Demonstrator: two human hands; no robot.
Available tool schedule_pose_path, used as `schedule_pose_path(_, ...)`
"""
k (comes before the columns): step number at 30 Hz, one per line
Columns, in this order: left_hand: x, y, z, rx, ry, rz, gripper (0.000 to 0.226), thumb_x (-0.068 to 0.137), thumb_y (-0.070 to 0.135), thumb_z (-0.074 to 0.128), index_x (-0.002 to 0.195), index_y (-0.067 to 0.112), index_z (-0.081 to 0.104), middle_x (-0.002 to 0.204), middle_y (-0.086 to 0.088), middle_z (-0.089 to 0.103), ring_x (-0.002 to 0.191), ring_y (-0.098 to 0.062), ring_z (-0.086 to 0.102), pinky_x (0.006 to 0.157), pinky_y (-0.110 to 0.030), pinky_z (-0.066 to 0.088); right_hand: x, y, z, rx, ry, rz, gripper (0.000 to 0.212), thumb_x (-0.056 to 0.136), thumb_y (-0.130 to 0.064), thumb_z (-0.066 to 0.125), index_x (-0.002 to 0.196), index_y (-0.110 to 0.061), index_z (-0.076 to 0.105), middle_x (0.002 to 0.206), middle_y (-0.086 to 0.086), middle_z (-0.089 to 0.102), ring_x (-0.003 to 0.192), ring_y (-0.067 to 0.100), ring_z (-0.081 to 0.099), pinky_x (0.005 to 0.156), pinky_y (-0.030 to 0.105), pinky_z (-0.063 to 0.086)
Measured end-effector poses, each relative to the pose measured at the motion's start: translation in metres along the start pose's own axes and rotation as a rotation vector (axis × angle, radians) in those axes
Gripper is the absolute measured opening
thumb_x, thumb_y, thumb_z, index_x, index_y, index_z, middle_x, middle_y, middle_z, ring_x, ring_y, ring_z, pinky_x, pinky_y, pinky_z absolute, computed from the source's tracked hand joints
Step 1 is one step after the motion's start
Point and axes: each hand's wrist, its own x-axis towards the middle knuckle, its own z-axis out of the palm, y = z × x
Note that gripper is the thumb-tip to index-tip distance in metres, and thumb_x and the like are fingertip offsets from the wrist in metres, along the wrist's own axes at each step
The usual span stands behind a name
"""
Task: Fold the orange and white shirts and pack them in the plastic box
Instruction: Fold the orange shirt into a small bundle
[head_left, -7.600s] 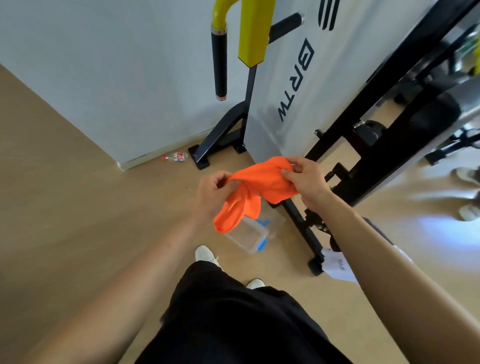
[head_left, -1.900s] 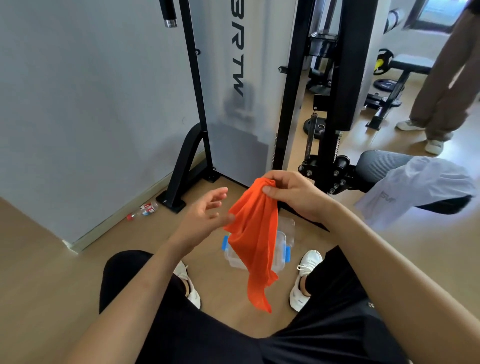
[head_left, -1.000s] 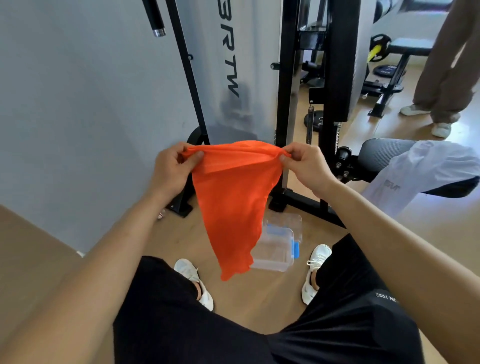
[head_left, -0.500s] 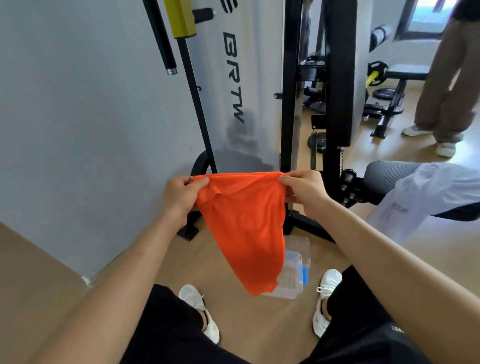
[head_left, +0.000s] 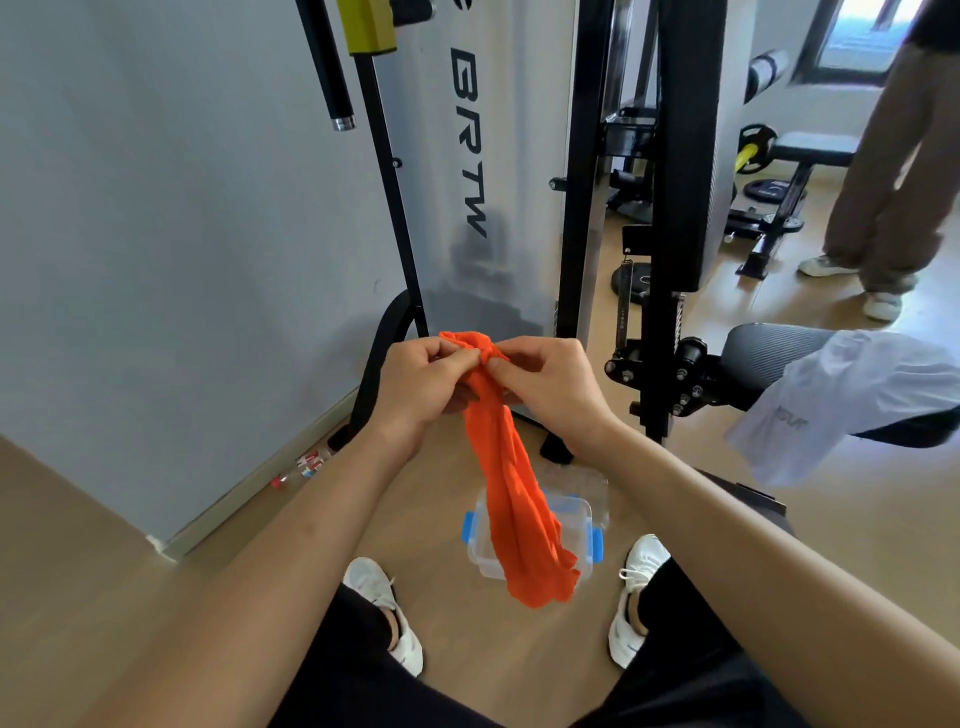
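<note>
Head view: the left hand (head_left: 421, 387) and right hand (head_left: 550, 387) meet at chest height, each grip clenched on the bunched top of the orange shirt (head_left: 511, 493), which hangs in a narrow twist over the open plastic box (head_left: 584, 540) on the floor between two white shoes. The white shirt (head_left: 841, 400) drapes over a padded seat on the right

Orange shirt (head_left: 506, 483) bunched, hanging above open plastic box (head_left: 582, 525)
</note>
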Motion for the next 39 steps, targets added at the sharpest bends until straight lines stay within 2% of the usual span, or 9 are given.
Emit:
schedule_pose_path(4, -0.007, 0.004, 0.0, -0.015, -0.119, -0.01, 0.025, 0.095, 0.024, 0.062, 0.088, 0.006, 0.077, 0.075, -0.01, 0.074, 0.067, -0.018, 0.072, 0.064, -0.032, 0.061, -0.004, 0.0, -0.006, -0.126, -0.038, -0.04, 0.03, 0.072, -0.041, 0.085, 0.094, -0.023, 0.075, 0.087, -0.004, 0.075, 0.083, 0.013, 0.072, 0.079, 0.038, 0.061)
schedule_pose_path(8, -0.016, 0.0, -0.006, -0.018, -0.272, 0.093, 0.024, 0.099, 0.02, 0.056, 0.102, 0.014, 0.078, 0.088, -0.008, 0.079, 0.076, -0.022, 0.076, 0.064, -0.029, 0.06, -0.001, 0.006, -0.017, -0.154, -0.058, -0.104, 0.025, 0.075, -0.024, 0.087, 0.094, -0.017, 0.073, 0.083, 0.001, 0.073, 0.074, 0.014, 0.067, 0.074, 0.04, 0.059)
schedule_pose_path(13, -0.017, -0.033, -0.021, -0.067, 0.094, 0.209, 0.012, 0.089, 0.011, 0.068, 0.097, 0.017, 0.073, 0.073, 0.002, 0.07, 0.062, -0.013, 0.064, 0.053, -0.023, 0.051, 0.003, 0.004, -0.028, -0.142, -0.152, -0.138, 0.014, 0.083, -0.008, 0.079, 0.096, -0.007, 0.072, 0.083, 0.007, 0.072, 0.071, 0.008, 0.062, 0.07, 0.03, 0.054)
schedule_pose_path(19, -0.009, -0.066, -0.03, 0.022, -0.326, 0.192, 0.052, 0.086, 0.027, 0.074, 0.136, 0.02, 0.058, 0.132, 0.0, 0.066, 0.12, -0.018, 0.063, 0.102, -0.034, 0.051, 0.002, 0.003, -0.036, -0.133, -0.239, -0.136, 0.013, 0.086, -0.006, 0.076, 0.098, -0.003, 0.07, 0.081, 0.001, 0.069, 0.071, 0.005, 0.061, 0.067, 0.019, 0.052)
schedule_pose_path(23, -0.002, -0.064, -0.02, -0.136, -0.274, 0.176, 0.028, 0.09, 0.019, 0.07, 0.114, 0.003, 0.069, 0.114, -0.018, 0.072, 0.103, -0.026, 0.066, 0.101, -0.053, 0.05, 0.004, 0.006, -0.038, -0.184, -0.21, -0.139, 0.017, 0.085, -0.005, 0.076, 0.1, -0.002, 0.069, 0.084, 0.007, 0.07, 0.073, 0.006, 0.062, 0.069, 0.024, 0.052)
schedule_pose_path(27, 0.007, -0.051, -0.015, -0.177, -0.168, 0.232, 0.014, 0.088, 0.027, 0.074, 0.09, 0.013, 0.072, 0.088, -0.017, 0.065, 0.084, -0.025, 0.057, 0.08, -0.047, 0.048, 0.003, 0.007, -0.042, -0.303, -0.163, -0.205, 0.046, 0.082, -0.009, 0.074, 0.125, -0.015, 0.06, 0.099, 0.006, 0.07, 0.074, 0.005, 0.061, 0.073, 0.025, 0.051)
schedule_pose_path(30, 0.012, -0.044, -0.009, -0.197, -0.137, 0.249, 0.01, 0.088, 0.025, 0.075, 0.09, 0.016, 0.075, 0.089, -0.015, 0.07, 0.083, -0.024, 0.061, 0.077, -0.045, 0.048, -0.003, -0.006, -0.043, -0.384, -0.233, -0.344, 0.062, 0.083, 0.0, 0.066, 0.14, -0.022, 0.052, 0.117, -0.009, 0.064, 0.086, -0.013, 0.059, 0.08, 0.007, 0.043)
schedule_pose_path(36, 0.015, -0.047, -0.008, -0.214, -0.173, 0.264, 0.005, 0.089, 0.017, 0.074, 0.092, 0.013, 0.072, 0.091, -0.018, 0.067, 0.085, -0.025, 0.06, 0.079, -0.045, 0.047, 0.005, -0.01, -0.048, -0.567, -0.38, -0.392, 0.05, 0.086, -0.001, 0.059, 0.125, -0.031, 0.067, 0.12, -0.006, 0.068, 0.111, 0.012, 0.062, 0.1, 0.028, 0.048)
schedule_pose_path(39, 0.01, -0.051, -0.008, -0.248, -0.183, 0.265, 0.011, 0.087, 0.02, 0.075, 0.097, 0.016, 0.072, 0.096, -0.013, 0.071, 0.089, -0.023, 0.064, 0.084, -0.043, 0.051, 0.01, -0.014, -0.049, -0.576, -0.368, -0.399, 0.05, 0.083, 0.006, 0.056, 0.12, -0.023, 0.072, 0.118, -0.008, 0.069, 0.11, 0.006, 0.061, 0.099, 0.021, 0.046)
